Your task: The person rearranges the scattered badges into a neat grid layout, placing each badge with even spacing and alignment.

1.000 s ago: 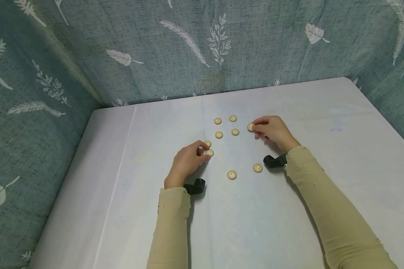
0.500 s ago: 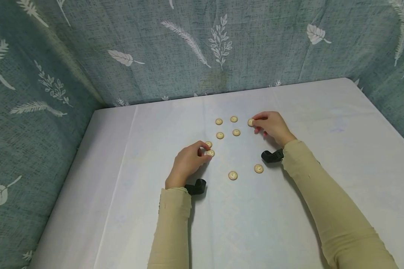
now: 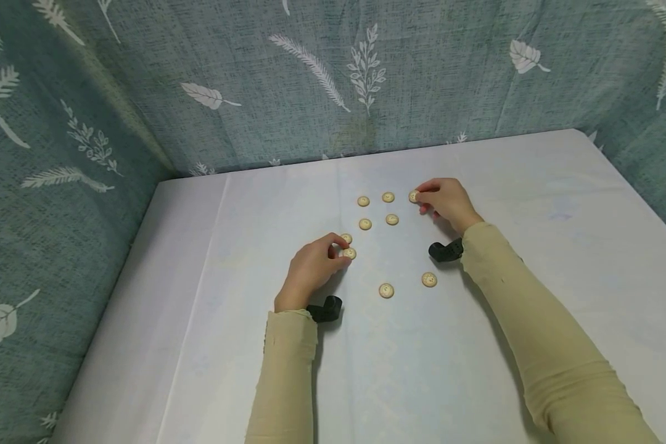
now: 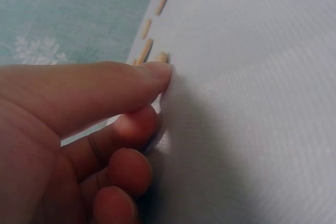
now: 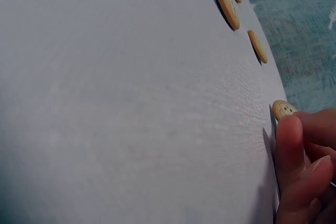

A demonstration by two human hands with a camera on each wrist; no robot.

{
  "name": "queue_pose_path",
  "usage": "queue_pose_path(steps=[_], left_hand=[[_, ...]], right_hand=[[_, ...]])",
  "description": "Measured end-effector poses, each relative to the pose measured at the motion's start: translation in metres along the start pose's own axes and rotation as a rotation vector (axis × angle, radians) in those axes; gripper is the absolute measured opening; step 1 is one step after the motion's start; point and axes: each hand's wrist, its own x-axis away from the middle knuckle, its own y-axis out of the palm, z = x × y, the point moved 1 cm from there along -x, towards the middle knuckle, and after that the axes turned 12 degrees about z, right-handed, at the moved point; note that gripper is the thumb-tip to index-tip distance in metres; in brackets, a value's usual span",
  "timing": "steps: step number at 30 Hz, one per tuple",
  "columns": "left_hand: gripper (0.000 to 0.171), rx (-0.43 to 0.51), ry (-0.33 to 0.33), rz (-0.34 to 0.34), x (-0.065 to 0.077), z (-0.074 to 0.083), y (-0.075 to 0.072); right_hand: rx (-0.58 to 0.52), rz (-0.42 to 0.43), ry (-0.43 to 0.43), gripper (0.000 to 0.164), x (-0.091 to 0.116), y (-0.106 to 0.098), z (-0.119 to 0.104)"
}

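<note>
Small round tan biscuits with face-like marks lie on the white table. My left hand pinches one biscuit between thumb and index finger, low over the cloth. Just beyond its index fingertip lies another biscuit, partly covered. At the right end of the back row, my right hand holds a biscuit by its edge; the right wrist view shows thumb and finger on this biscuit, close to the cloth. In the left wrist view, the left thumb hides most of the pinched piece.
Two biscuits form the back row beside the right hand's one, with two more in front. Nearer me lie two others. A green leaf-patterned curtain borders the white table.
My right hand has slid its biscuit away from me, up to the level of the back row. The left hand keeps its pinch in nearly the same spot.
</note>
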Motion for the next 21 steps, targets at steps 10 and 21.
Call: queue_pose_path(steps=[10, 21], left_hand=[[0.022, -0.007, 0.003, 0.003, 0.0001, 0.0, -0.0001], [0.022, 0.001, -0.007, 0.005, 0.0014, 0.0004, -0.0007]], right_hand=[[0.033, 0.025, -0.022, 0.019, -0.0033, 0.0033, -0.0061], [0.089, 0.033, -0.047, 0.019, -0.0095, 0.0054, -0.008]])
